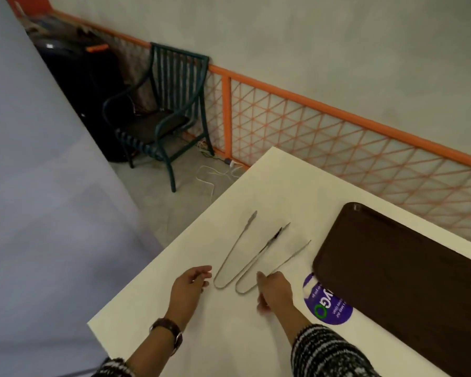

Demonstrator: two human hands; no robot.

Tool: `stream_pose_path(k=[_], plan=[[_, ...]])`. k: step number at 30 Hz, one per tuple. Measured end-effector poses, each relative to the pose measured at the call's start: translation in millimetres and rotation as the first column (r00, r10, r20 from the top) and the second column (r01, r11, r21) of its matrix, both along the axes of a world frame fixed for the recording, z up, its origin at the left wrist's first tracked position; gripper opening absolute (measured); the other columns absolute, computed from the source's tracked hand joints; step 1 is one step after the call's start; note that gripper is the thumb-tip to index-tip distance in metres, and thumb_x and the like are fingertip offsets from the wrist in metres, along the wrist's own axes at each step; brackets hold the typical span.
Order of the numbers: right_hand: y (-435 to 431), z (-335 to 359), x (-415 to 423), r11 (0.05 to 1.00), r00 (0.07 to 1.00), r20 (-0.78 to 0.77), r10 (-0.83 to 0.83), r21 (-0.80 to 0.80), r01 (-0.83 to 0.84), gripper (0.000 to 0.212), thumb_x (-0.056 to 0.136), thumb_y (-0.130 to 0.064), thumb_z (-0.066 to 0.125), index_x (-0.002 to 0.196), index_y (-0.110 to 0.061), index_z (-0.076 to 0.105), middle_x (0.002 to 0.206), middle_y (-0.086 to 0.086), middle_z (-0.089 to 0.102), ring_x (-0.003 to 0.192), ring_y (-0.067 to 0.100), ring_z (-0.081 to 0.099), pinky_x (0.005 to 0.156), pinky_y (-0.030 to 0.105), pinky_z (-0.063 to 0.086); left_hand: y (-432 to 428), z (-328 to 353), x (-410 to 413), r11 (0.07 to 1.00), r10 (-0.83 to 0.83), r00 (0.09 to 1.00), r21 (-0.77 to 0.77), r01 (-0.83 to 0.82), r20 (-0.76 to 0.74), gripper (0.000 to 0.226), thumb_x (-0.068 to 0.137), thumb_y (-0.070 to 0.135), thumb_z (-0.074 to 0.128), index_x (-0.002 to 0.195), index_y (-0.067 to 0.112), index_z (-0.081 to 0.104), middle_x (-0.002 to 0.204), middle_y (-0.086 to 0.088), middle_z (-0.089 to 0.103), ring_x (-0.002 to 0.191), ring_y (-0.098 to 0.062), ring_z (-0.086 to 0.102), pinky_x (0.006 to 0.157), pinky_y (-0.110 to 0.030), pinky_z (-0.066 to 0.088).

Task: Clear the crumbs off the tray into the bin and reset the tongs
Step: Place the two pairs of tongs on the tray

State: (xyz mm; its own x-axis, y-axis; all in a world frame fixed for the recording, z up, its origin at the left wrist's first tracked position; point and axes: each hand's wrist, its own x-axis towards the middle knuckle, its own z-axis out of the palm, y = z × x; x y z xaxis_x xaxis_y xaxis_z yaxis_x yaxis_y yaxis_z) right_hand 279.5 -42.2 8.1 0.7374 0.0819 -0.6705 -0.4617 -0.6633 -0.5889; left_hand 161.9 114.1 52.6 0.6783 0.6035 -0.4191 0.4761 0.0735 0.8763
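Note:
Two metal tongs lie side by side on the white table (229,336), bends toward me, tips pointing away. My left hand (191,287) hovers just left of the left tongs (235,248), fingers loosely apart and holding nothing. My right hand (275,291) lies over the near arm of the right tongs (288,258), close to their bend; whether it grips them is unclear. A dark brown tray (405,281) sits flat on the table to the right, and no crumbs show on it.
A round purple sticker (331,311) is partly under the tray's near corner. Beyond the table's left edge are a grey floor, white cables (215,175), a green metal chair (172,104) and a tall black container (79,85). An orange lattice fence (337,126) runs behind.

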Motion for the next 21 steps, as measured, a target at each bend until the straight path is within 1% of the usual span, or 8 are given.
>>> stream_pose_path(k=[3, 6, 8, 10, 12, 15, 19, 21], plan=[[7, 3, 0, 1.0, 0.999, 0.021, -0.025, -0.008, 0.025, 0.028, 0.092, -0.019, 0.049, 0.103, 0.007, 0.053, 0.041, 0.001, 0.055, 0.028, 0.011, 0.052, 0.036, 0.02, 0.043, 8, -6, -7, 1.0, 0.006, 1.0, 0.009, -0.006, -0.012, 0.027, 0.093, 0.008, 0.043, 0.095, 0.023, 0.065, 0.095, 0.0, 0.067, 0.085, -0.016, 0.063, 0.072, -0.02, 0.047], [3, 12, -5, 0.999, 0.998, 0.03, -0.05, 0.004, 0.05, 0.017, 0.092, -0.007, 0.047, 0.103, 0.005, 0.042, 0.058, 0.001, 0.048, 0.048, 0.011, 0.046, 0.05, 0.025, 0.039, 12, -13, -7, 1.0, -0.006, 0.999, 0.023, 0.007, -0.039, 0.028, 0.093, 0.008, 0.043, 0.094, 0.026, 0.064, 0.099, -0.002, 0.066, 0.085, -0.014, 0.062, 0.073, -0.02, 0.048], [-6, 21, -15, 0.999, 0.999, 0.042, -0.035, 0.022, 0.034, 0.012, 0.092, -0.004, 0.046, 0.096, -0.001, 0.035, 0.06, 0.002, 0.045, 0.048, 0.011, 0.044, 0.044, 0.022, 0.033, 12, -19, -2, 0.998, -0.029, 0.998, 0.055, 0.033, -0.062, 0.03, 0.092, 0.007, 0.044, 0.093, 0.029, 0.063, 0.103, -0.003, 0.065, 0.088, -0.017, 0.062, 0.082, -0.028, 0.049], [-18, 22, -28, 0.998, 1.0, 0.02, -0.018, 0.053, 0.017, 0.012, 0.091, -0.003, 0.046, 0.096, -0.003, 0.035, 0.057, 0.005, 0.05, 0.041, 0.014, 0.05, 0.042, 0.023, 0.039, 11, -25, 6, 0.99, -0.058, 0.994, 0.123, 0.069, -0.093, 0.031, 0.09, 0.005, 0.045, 0.097, 0.03, 0.062, 0.112, -0.005, 0.063, 0.101, -0.024, 0.06, 0.095, -0.037, 0.047], [-35, 16, -44, 0.996, 0.999, -0.032, -0.019, 0.092, 0.022, 0.013, 0.09, -0.004, 0.044, 0.099, -0.006, 0.036, 0.054, 0.011, 0.056, 0.03, 0.019, 0.053, 0.04, 0.029, 0.047, 8, -31, 18, 0.971, -0.092, 0.986, 0.207, 0.12, -0.14, 0.032, 0.089, 0.005, 0.046, 0.114, 0.019, 0.06, 0.123, -0.009, 0.058, 0.114, -0.027, 0.054, 0.101, -0.035, 0.041], [-65, 17, -67, 0.994, 0.999, -0.053, 0.002, 0.109, 0.003, 0.012, 0.092, -0.006, 0.043, 0.101, -0.011, 0.036, 0.064, 0.015, 0.059, 0.031, 0.02, 0.054, 0.044, 0.036, 0.053, 4, -42, 35, 0.933, -0.141, 0.962, 0.293, 0.208, -0.233, 0.044, 0.086, 0.01, 0.053, 0.13, 0.009, 0.048, 0.13, -0.013, 0.051, 0.118, -0.029, 0.048, 0.104, -0.039, 0.038], [-106, 22, -89, 0.999, 0.998, -0.062, 0.015, 0.049, -0.012, 0.013, 0.096, -0.01, 0.044, 0.103, -0.017, 0.035, 0.072, 0.006, 0.057, 0.034, 0.011, 0.051, 0.04, 0.025, 0.052, -6, -57, 54, 0.848, -0.203, 0.908, 0.398, 0.351, -0.367, 0.051, 0.088, 0.019, 0.053, 0.135, 0.007, 0.042, 0.129, -0.021, 0.048, 0.118, -0.037, 0.046, 0.101, -0.046, 0.039], [-125, 21, -99, 0.999, 0.998, -0.061, -0.024, 0.048, 0.027, 0.013, 0.095, -0.01, 0.043, 0.104, -0.016, 0.036, 0.074, 0.011, 0.059, 0.033, 0.013, 0.051, 0.044, 0.032, 0.054, -13, -61, 61, 0.814, -0.213, 0.894, 0.434, 0.386, -0.394, 0.049, 0.088, 0.021, 0.052, 0.134, 0.006, 0.043, 0.126, -0.024, 0.049, 0.115, -0.041, 0.047, 0.098, -0.048, 0.041]])
